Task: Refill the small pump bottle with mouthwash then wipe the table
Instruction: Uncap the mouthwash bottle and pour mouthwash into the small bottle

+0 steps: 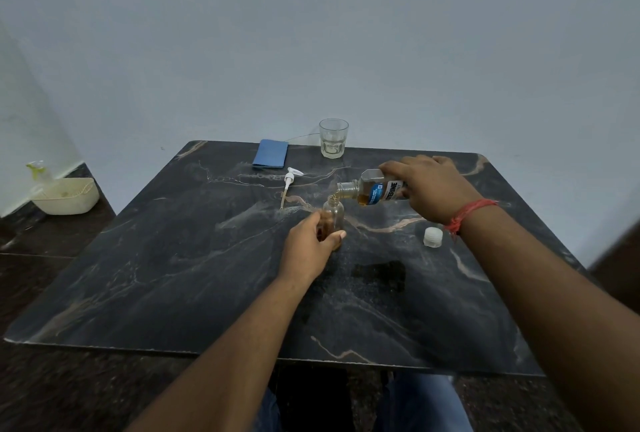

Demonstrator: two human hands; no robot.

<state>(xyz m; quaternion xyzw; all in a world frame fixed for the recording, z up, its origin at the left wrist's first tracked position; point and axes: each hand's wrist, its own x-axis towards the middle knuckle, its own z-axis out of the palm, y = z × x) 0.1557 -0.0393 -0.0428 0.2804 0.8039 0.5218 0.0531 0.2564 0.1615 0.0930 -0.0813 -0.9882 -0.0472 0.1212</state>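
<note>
1. Your left hand (309, 241) grips the small bottle (333, 217) — fingers and thumb curl round its lower half, and the thumb lies across the front near the base.
2. The small bottle stands upright near the middle of the table (173, 276), its narrow neck open. Amber liquid shows in its lower part, partly hidden behind your fingers.
3. Your right hand (427, 186) wraps round the mouthwash bottle (372, 190) from above, fingers curled over its body and label.
4. The mouthwash bottle is tipped almost flat, its open mouth pointing to your left and sitting just above the small bottle's neck. A thin amber stream runs from one into the other.
5. Amber liquid pools along the lower side of the tipped bottle.
6. The white cap (433, 236) sits on the table under your right wrist, well apart from both bottles.
7. The pump (290, 184) lies on its side just beyond the small bottle, its tube pointing back toward you.
8. The blue cloth (270, 153) lies folded at the far edge, left of the glass (333, 138), which stands upright near that same edge.
9. A dark patch (379, 274) shows on the tabletop between your two forearms — whether it is wet you cannot tell.
10. A red thread (465, 215) circles your right wrist.
11. On the floor to the left, a cream basket (69, 198) stands with a spray bottle (38, 172) in it.
</note>
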